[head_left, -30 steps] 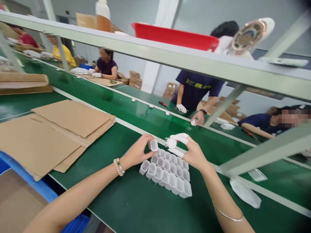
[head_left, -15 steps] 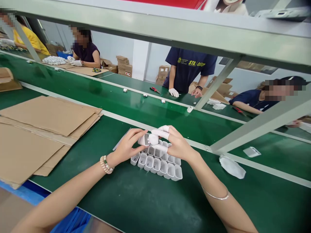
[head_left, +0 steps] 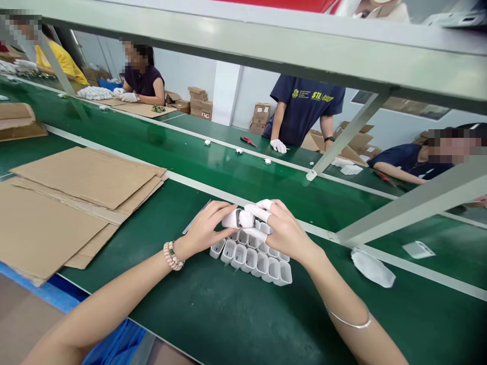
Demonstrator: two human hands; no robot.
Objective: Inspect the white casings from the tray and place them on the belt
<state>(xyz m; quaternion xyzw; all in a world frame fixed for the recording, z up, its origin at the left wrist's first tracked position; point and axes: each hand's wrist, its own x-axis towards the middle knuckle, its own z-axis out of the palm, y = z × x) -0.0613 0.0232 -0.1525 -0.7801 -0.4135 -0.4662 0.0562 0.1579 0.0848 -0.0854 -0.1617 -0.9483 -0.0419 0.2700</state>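
My left hand [head_left: 205,226], bare with a beaded bracelet, is closed on a small white plastic housing [head_left: 230,219] whose open end faces right. In my right hand [head_left: 283,225], with white covers on some fingers, is a rounded white part [head_left: 246,219], pinched at the mouth of the housing. How deep the part sits in the housing I cannot make out. Below both hands, rows of open-topped white housings [head_left: 250,259] stand upright on the green table [head_left: 236,324]; my hands hide some of the back ones.
Flattened cardboard sheets [head_left: 76,177] lie at the left. A green conveyor belt [head_left: 182,152] with small white parts crosses ahead, co-workers beyond it. A slanted metal post [head_left: 411,203] and a white pouch-like piece [head_left: 373,267] are at the right. A frame beam [head_left: 243,45] spans overhead.
The rounded white part now sits closer against the housing's mouth, with less of a gap showing. The whole view has shifted slightly, so things appear further right.
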